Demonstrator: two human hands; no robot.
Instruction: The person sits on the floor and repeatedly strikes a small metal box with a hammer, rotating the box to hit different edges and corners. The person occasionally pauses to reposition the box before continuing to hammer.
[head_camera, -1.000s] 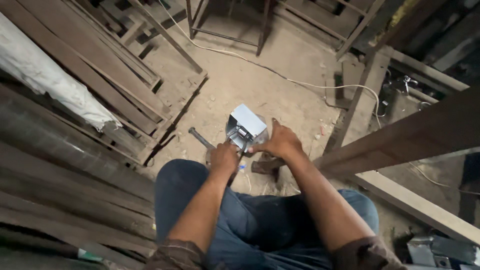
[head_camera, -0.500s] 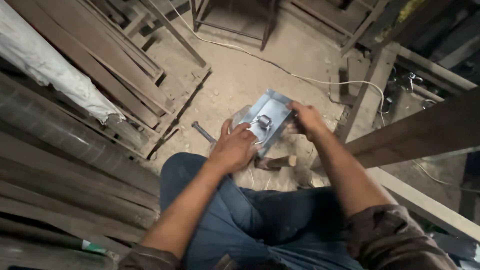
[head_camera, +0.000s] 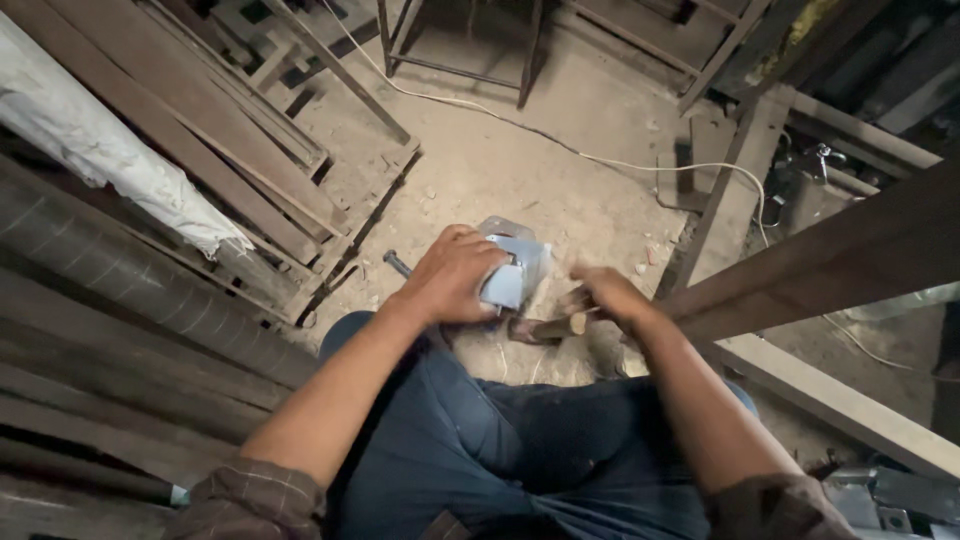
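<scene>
I sit low over a dusty floor, my knees in blue trousers below. My left hand (head_camera: 452, 276) grips a small light-blue metal box (head_camera: 516, 268) from the left and holds it just above the ground. My right hand (head_camera: 606, 296), blurred by motion, is off the box and to its right. Its fingers curl around the end of a short wooden handle (head_camera: 548, 328) that lies on the floor under the box. The dark end of a metal rod (head_camera: 396, 263) pokes out from behind my left wrist.
Long metal bars and wooden planks (head_camera: 230, 170) are stacked on the left, with a white sack (head_camera: 100, 150) on them. A white cable (head_camera: 600, 160) crosses the floor. A metal frame (head_camera: 455, 50) stands at the top. A thick beam (head_camera: 830, 260) slants on the right.
My right hand has let go of the box and dropped right to the wooden handle. My left hand now holds the box alone, lower and turned.
</scene>
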